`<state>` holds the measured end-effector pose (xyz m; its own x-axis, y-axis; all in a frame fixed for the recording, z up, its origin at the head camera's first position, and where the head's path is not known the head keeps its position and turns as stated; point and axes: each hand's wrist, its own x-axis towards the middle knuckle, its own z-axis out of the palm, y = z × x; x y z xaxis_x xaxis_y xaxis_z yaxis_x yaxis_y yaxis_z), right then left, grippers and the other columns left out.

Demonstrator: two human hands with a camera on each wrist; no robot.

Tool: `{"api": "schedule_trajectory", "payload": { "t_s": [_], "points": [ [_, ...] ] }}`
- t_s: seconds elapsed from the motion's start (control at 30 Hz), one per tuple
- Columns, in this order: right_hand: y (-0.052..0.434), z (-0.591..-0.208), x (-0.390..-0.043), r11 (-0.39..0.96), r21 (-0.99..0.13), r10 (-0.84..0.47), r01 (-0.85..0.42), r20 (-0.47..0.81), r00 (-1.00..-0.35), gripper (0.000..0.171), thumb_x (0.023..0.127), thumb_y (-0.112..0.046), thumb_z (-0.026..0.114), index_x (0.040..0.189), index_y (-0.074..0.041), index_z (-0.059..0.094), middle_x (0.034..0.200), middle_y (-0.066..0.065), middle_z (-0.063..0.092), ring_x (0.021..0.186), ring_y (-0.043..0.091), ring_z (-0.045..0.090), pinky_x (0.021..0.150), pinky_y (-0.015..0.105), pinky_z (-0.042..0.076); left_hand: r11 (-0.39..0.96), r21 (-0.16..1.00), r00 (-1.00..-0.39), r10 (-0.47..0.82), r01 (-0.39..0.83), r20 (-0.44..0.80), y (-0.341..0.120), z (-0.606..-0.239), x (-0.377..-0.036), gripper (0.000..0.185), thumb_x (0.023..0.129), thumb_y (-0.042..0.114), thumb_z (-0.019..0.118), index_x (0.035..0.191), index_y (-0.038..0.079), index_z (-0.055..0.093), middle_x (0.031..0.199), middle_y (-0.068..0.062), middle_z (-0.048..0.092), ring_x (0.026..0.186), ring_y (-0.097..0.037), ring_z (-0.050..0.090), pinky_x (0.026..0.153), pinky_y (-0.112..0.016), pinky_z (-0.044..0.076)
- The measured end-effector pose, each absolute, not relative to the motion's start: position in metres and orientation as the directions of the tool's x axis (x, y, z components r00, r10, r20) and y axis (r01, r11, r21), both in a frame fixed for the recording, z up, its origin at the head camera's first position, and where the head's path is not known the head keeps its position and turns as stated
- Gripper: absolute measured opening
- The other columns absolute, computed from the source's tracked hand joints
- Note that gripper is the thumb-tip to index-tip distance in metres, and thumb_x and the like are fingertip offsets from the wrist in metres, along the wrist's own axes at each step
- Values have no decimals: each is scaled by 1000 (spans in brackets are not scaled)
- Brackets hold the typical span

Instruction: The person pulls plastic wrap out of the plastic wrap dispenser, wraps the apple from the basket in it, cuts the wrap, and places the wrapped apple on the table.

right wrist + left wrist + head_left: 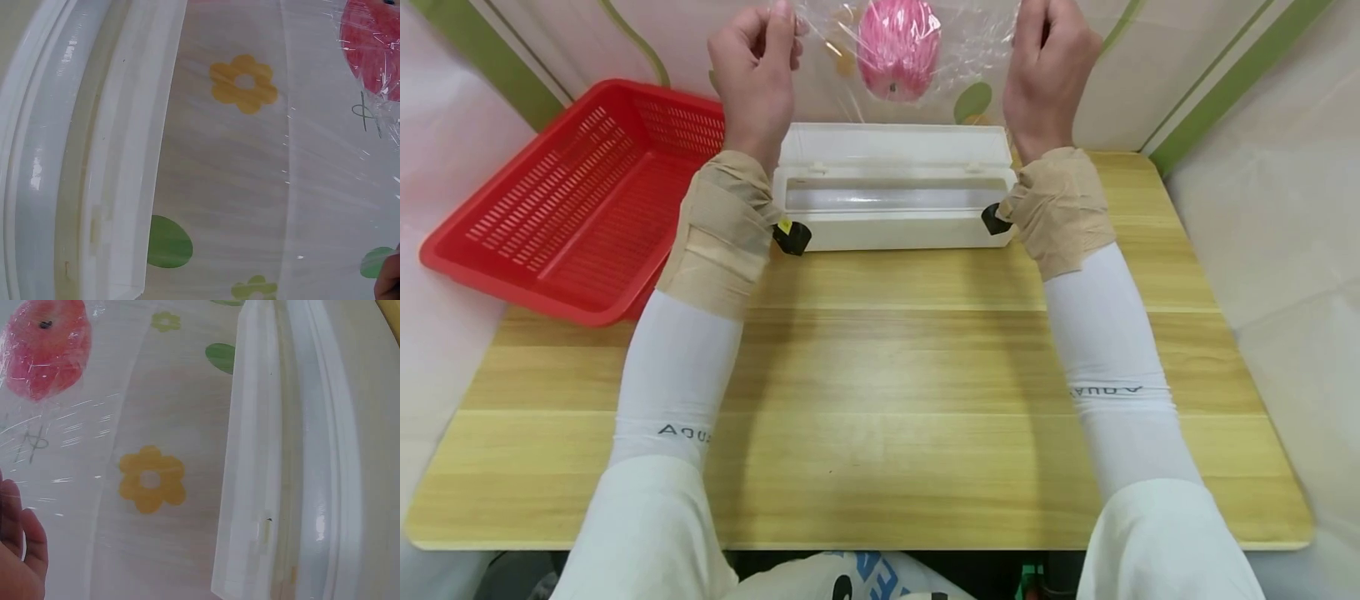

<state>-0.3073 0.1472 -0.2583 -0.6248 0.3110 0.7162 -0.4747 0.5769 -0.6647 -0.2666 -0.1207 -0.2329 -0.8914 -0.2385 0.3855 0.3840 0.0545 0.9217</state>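
Both hands stretch clear film [925,50]; pink apple [898,46] inside.

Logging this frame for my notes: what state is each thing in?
Dispenser box: lid open, roll inside.
Wrap: stretched between both hands, around the apple.
Apple: held up inside the wrap.
Basket: upright, nothing visible inside.
Left hand: pinches wrap.
Right hand: pinches wrap.
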Motion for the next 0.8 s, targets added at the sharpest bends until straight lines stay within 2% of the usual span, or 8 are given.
{"api": "schedule_trajectory", "payload": {
  "t_s": [0.2,0.37,0.5,0.67,0.8],
  "points": [
    [146,-250,-302,575,-678,321,-458,702,-636,48,107,-17,52,65,-33,36,62,-23,36,60,-8,34,66,16,27,85,921,-893,-228,379,388,-120,-228,-263,25,110,13,55,88,18,66,87,3,59,90,-10,55,88,-23,48],
    [146,-247,-298,568,-661,307,-491,723,-619,47,108,-14,50,67,-34,37,63,-23,35,60,-9,34,67,16,26,46,923,-895,-230,382,382,-120,-224,-262,26,109,11,56,86,16,67,86,2,59,88,-10,55,87,-23,48],
    [147,-245,-296,553,-656,308,-514,734,-606,44,108,-15,52,70,-35,42,64,-25,39,61,-10,38,67,16,28,9,908,-884,-227,419,410,-120,-222,-259,26,108,8,57,85,14,70,85,1,60,87,-12,55,86,-24,49],
    [151,-244,-283,592,-670,308,-447,702,-642,41,110,-21,53,72,-36,44,67,-27,44,63,-11,40,66,16,27,1,872,-852,-213,490,479,-122,-225,-247,27,107,5,57,84,12,72,83,0,62,85,-14,56,85,-26,50],
    [155,-243,-267,591,-646,252,-482,716,-651,47,110,-16,50,69,-37,42,63,-27,42,59,-10,39,63,16,27,14,864,-844,-205,503,495,-126,-228,-232,29,106,6,59,81,12,72,80,0,63,81,-15,56,78,-26,47]
  ]
}}
